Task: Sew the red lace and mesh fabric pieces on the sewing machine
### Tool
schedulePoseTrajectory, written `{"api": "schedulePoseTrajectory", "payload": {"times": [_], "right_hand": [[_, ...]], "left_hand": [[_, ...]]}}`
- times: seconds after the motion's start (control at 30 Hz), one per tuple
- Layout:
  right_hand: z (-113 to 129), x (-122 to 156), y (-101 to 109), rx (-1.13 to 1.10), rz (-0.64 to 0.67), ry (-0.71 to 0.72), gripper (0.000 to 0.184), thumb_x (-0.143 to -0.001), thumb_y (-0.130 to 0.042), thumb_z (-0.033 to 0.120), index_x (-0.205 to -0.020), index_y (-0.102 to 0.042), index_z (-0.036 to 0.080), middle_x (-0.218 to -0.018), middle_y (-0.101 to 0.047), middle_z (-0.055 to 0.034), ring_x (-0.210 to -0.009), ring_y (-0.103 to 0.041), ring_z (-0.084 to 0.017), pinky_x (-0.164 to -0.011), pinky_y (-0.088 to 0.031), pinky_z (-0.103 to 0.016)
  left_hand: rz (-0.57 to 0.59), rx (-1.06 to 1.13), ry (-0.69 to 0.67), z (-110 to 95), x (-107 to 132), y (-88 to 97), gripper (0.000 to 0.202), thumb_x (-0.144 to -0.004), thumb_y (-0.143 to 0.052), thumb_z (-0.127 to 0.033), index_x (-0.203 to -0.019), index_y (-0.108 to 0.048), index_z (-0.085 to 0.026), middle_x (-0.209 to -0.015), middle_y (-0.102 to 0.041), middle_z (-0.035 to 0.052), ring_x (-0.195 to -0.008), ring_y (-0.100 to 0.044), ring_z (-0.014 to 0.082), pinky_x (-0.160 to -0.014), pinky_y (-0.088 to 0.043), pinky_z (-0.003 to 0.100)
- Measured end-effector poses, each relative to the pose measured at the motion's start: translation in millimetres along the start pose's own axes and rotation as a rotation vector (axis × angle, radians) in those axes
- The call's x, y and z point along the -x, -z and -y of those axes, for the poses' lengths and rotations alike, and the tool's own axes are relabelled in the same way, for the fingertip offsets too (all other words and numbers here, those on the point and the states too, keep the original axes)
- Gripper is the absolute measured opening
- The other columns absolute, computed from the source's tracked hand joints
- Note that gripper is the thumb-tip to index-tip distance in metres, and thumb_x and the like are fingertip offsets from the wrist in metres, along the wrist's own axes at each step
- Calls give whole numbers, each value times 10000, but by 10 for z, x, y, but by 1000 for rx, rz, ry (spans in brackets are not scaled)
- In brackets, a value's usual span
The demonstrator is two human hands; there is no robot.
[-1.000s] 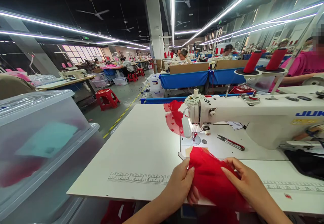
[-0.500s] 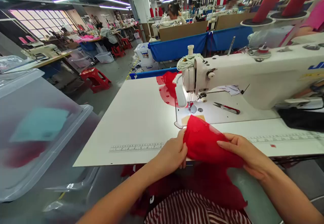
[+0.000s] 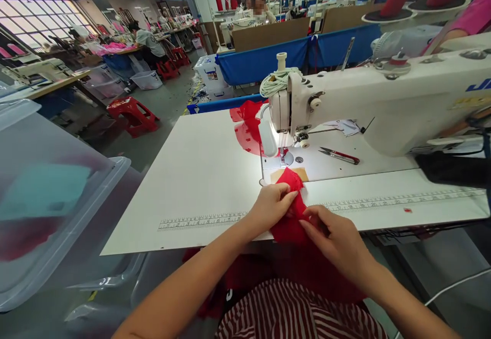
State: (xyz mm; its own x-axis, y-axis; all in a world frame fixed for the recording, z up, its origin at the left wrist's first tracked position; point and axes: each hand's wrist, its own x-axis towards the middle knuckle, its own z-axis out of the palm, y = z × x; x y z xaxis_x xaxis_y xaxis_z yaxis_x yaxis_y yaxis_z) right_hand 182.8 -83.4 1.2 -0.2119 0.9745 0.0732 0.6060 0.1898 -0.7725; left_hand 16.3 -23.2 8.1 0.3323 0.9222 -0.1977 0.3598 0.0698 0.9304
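Note:
A piece of red fabric (image 3: 289, 230) hangs over the table's front edge towards my lap, its upper end bunched just in front of the presser foot (image 3: 283, 154). My left hand (image 3: 273, 203) pinches that upper end between thumb and fingers. Lower and to the right, my right hand (image 3: 333, 231) grips the fabric's edge with thumb and fingertips. The white sewing machine (image 3: 356, 109) stands behind both hands, its needle area lit. Sheer red fabric (image 3: 249, 132) lies left of the needle, partly hidden by the machine head.
Thread snips (image 3: 339, 156) lie on the machine bed. A printed ruler scale (image 3: 203, 221) runs along the white table (image 3: 180, 170). Clear plastic bins (image 3: 57, 211) stand at the left, with a red stool (image 3: 132, 116) beyond. Other people sit at machines farther back.
My right hand has moved left, closer to my left hand. The red fabric, spread wide between them before, is now gathered and narrower. The view has shifted slightly.

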Motion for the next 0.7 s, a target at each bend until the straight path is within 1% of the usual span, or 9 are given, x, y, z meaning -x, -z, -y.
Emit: {"api": "schedulePoseTrajectory", "payload": {"times": [0.1, 0.23, 0.33, 0.4, 0.47, 0.53, 0.57, 0.63, 0.7], "right_hand": [[-3, -94, 122, -68, -24, -106, 286, -844, -474, 500, -884, -564, 232, -728, -650, -22, -615, -582, -169, -566, -445, -283], [-4, -274, 160, -66, 0, -215, 408, -814, -506, 545, -1048, -538, 212, -897, -677, -58, -660, -616, -178, -621, -474, -310], [-22, -416, 109, 12, 15, -173, 381, -779, -544, 427, -1086, -538, 201, -847, -663, -38, -620, -592, -167, -624, -449, -307], [-42, -506, 103, 52, 41, -131, 264, -764, -520, 361, -971, -575, 206, -725, -626, -9, -577, -543, -158, -583, -401, -293], [-54, -582, 138, -44, 100, -133, 176, -760, -492, 368, -798, -569, 214, -624, -562, 12, -541, -480, -147, -533, -350, -279], [-46, -632, 195, -226, 152, -185, 219, -758, -495, 424, -687, -502, 218, -583, -496, 30, -521, -423, -129, -499, -318, -264], [-36, -645, 220, -306, 163, -221, 250, -760, -498, 452, -675, -470, 219, -586, -473, 38, -519, -406, -119, -491, -312, -255], [-10, -650, 249, -398, 170, -266, 272, -773, -504, 484, -732, -444, 221, -618, -470, 46, -527, -415, -112, -496, -329, -244], [8, -646, 242, -398, 186, -217, 255, -774, -534, 438, -887, -467, 220, -748, -565, 18, -591, -503, -128, -544, -392, -252]], "left_hand": [[78, 116, 54, 26, -1, 34, 283, -899, -456, -314, -651, -383, -199, -545, -577, -16, -535, -627, 138, -562, -489, 246], [51, 216, 56, 20, 17, 45, 139, -845, -526, -222, -772, -410, -198, -588, -553, -57, -542, -636, 124, -595, -533, 257], [58, 272, 34, 22, 42, 44, 96, -814, -490, -140, -809, -412, -196, -654, -542, -66, -571, -625, 103, -635, -558, 275], [49, 262, 35, 33, 57, 46, 116, -796, -456, -101, -838, -412, -200, -669, -547, -67, -577, -620, 100, -626, -558, 268], [33, 239, 54, 49, 65, 46, 143, -786, -438, -83, -851, -402, -206, -650, -541, -73, -550, -610, 98, -587, -546, 249], [23, 220, 69, 61, 64, 44, 154, -778, -437, -79, -845, -393, -210, -634, -519, -82, -518, -594, 93, -558, -539, 240], [21, 215, 69, 65, 62, 42, 154, -775, -441, -81, -836, -386, -211, -630, -508, -84, -513, -589, 92, -554, -539, 242], [14, 209, 58, 65, 56, 37, 156, -774, -449, -88, -819, -370, -215, -617, -478, -89, -507, -580, 94, -548, -540, 247], [14, 209, 47, 57, 53, 33, 153, -779, -444, -94, -827, -367, -217, -601, -458, -93, -501, -569, 93, -541, -533, 242]]}}
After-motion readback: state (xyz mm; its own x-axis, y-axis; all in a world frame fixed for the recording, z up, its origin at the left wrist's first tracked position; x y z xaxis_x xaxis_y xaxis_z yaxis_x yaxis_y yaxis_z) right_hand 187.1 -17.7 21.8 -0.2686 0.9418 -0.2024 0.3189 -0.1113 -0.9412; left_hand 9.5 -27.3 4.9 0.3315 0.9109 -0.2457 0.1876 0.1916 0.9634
